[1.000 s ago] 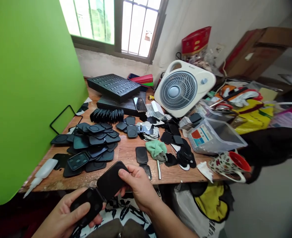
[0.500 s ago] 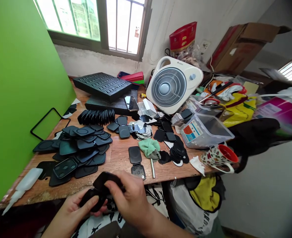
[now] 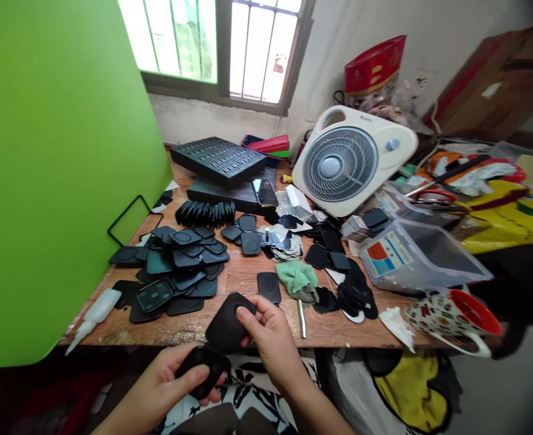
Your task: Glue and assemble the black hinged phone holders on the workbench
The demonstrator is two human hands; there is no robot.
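Where left hand and right hand clamp: black, rectangular, plastic-looking folding piece; twisting could strain its joint.
Black-and-white patterned cloth: slipping grip could drop it here.

right hand | hinged black piece | earlier partly folded, now opened flatter

Fingers of the left hand partly hidden behind the black hinged piece; right hand covers part of its edge. Green panel and window cut by top edge, cardboard box by right. Fan lettering too small to read.
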